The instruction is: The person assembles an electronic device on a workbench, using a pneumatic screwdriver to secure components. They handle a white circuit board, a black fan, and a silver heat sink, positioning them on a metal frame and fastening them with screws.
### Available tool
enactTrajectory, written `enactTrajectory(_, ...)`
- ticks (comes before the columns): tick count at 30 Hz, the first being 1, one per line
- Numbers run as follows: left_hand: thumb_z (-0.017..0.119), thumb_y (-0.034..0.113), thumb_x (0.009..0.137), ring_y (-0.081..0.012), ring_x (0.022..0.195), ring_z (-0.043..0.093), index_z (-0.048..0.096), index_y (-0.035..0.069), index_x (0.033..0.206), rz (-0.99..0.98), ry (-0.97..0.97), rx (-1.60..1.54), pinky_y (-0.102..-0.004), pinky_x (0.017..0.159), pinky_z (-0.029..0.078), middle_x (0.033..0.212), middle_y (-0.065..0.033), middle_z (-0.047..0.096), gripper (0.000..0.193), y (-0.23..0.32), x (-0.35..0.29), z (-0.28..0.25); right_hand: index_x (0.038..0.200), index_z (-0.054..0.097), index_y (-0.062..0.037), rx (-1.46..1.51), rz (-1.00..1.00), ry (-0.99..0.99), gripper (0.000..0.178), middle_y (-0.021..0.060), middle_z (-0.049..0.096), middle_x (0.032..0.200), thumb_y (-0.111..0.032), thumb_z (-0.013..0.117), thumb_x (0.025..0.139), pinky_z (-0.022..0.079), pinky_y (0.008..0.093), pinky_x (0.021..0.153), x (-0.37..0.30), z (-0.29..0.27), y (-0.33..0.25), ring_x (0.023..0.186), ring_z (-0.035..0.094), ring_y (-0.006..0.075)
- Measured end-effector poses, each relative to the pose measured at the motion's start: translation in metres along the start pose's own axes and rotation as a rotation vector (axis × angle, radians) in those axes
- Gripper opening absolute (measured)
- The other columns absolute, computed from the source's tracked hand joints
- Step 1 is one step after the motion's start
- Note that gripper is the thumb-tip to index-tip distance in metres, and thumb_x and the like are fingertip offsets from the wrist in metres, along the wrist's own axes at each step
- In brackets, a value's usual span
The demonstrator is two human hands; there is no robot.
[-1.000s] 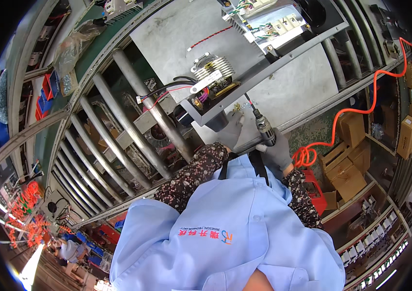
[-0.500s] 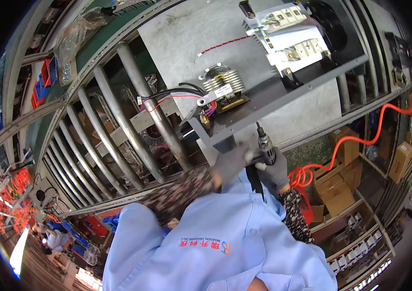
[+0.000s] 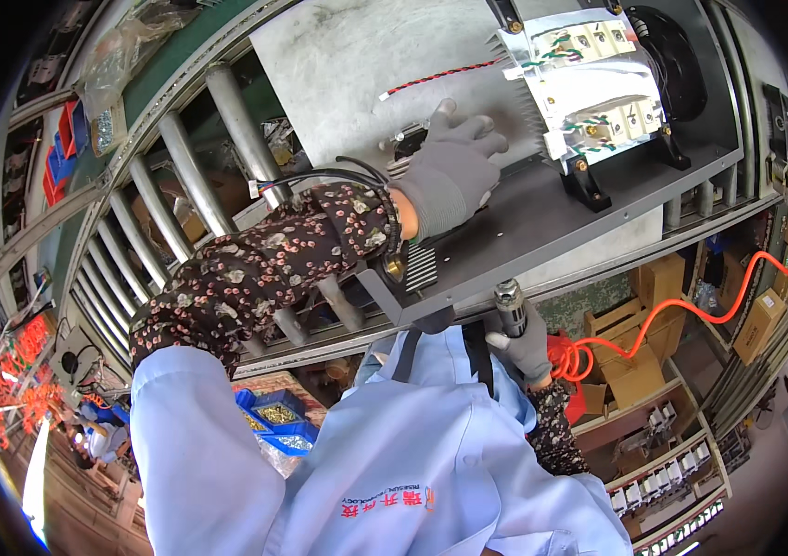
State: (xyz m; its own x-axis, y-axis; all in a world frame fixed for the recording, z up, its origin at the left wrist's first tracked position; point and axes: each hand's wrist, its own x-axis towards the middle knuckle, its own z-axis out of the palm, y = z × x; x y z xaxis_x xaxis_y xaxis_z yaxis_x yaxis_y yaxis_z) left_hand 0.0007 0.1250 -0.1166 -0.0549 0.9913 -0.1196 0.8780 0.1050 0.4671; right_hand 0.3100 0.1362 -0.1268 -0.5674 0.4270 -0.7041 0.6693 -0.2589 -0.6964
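My left hand (image 3: 450, 176), in a grey glove, lies over a finned coil component at the near left of a dark metal chassis (image 3: 514, 236). Its fingers are spread, and it hides most of the component; whether it presses on it I cannot tell. Close to my body, my right hand (image 3: 530, 350), also gloved, is closed around a power screwdriver (image 3: 509, 304) held upright below the chassis edge. Black cables (image 3: 320, 174) run out left past my left sleeve. A silver plate with white terminal blocks (image 3: 598, 88) sits on the chassis at the right.
The chassis rests on a pale metal sheet (image 3: 320, 79) over a roller conveyor (image 3: 195, 176). A twisted red-black wire (image 3: 440, 76) lies across the sheet. An orange coiled hose (image 3: 672, 315) hangs at the right by cardboard boxes (image 3: 630, 380). Blue bins (image 3: 283, 408) of small parts stand lower left.
My left hand has left the screwdriver area and reached up and forward onto the coil component. The right hand keeps the screwdriver, whose bit no longer shows. The view has shifted slightly.
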Motion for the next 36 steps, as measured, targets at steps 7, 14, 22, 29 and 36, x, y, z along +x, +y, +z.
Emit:
enactTrajectory(7, 0.062, 0.021, 0.07, -0.0211, 0.119, 0.037, 0.065, 0.016, 0.067, -0.082, -0.076, -0.125, -0.058, 0.101, 0.016, 0.113, 0.0005, 0.053, 0.007, -0.002, -0.003, 0.014, 0.111, 0.051, -0.0008, -0.036, 0.022, -0.015, 0.072, 0.0069, 0.059, 0.088, -0.035, 0.08, 0.054, 0.045, 0.0296, 0.072, -0.004, -0.001, -0.003, 0.078, 0.056, 0.0155)
enactTrajectory(14, 0.062, 0.021, 0.069, -0.0209, 0.116, 0.04, 0.065, 0.016, 0.067, -0.066, -0.145, -0.166, -0.0576, 0.101, 0.016, 0.109, 0.0015, 0.056, 0.006, -0.005, 0.0, 0.013, 0.114, 0.05, -0.0002, -0.024, 0.049, -0.031, 0.078, 0.0078, 0.059, 0.092, -0.037, 0.081, 0.053, 0.045, 0.0297, 0.075, -0.004, -0.001, -0.003, 0.082, 0.056, 0.0161)
enactTrajectory(22, 0.057, 0.018, 0.07, -0.0224, 0.116, 0.04, 0.067, 0.019, 0.07, 0.039, -0.1, -0.142, -0.0564, 0.102, 0.015, 0.107, 0.0049, 0.058, 0.01, -0.014, -0.008, 0.022, 0.113, 0.05, -0.0007, 0.022, 0.045, -0.055, 0.078, 0.0044, 0.057, 0.088, -0.037, 0.082, 0.052, 0.045, 0.0278, 0.071, -0.002, -0.002, -0.003, 0.078, 0.054, 0.0125)
enactTrajectory(29, 0.058, 0.015, 0.066, -0.0211, 0.116, 0.04, 0.068, 0.021, 0.069, 0.006, -0.179, -0.225, -0.0563, 0.101, 0.017, 0.106, 0.008, 0.059, 0.012, -0.013, -0.007, 0.014, 0.107, 0.051, -0.0019, 0.074, 0.036, -0.123, 0.069, 0.001, 0.053, 0.08, -0.034, 0.081, 0.054, 0.042, 0.0256, 0.064, -0.001, -0.004, -0.005, 0.071, 0.048, 0.0096)
enactTrajectory(36, 0.059, 0.015, 0.064, -0.0194, 0.114, 0.042, 0.067, 0.019, 0.065, -0.043, -0.191, -0.26, -0.0557, 0.101, 0.017, 0.103, 0.0099, 0.06, 0.008, -0.013, -0.005, 0.017, 0.106, 0.05, -0.0018, 0.136, 0.04, -0.181, 0.066, 0.0008, 0.051, 0.077, -0.034, 0.08, 0.056, 0.041, 0.0255, 0.064, 0.001, -0.005, -0.005, 0.069, 0.046, 0.0098)
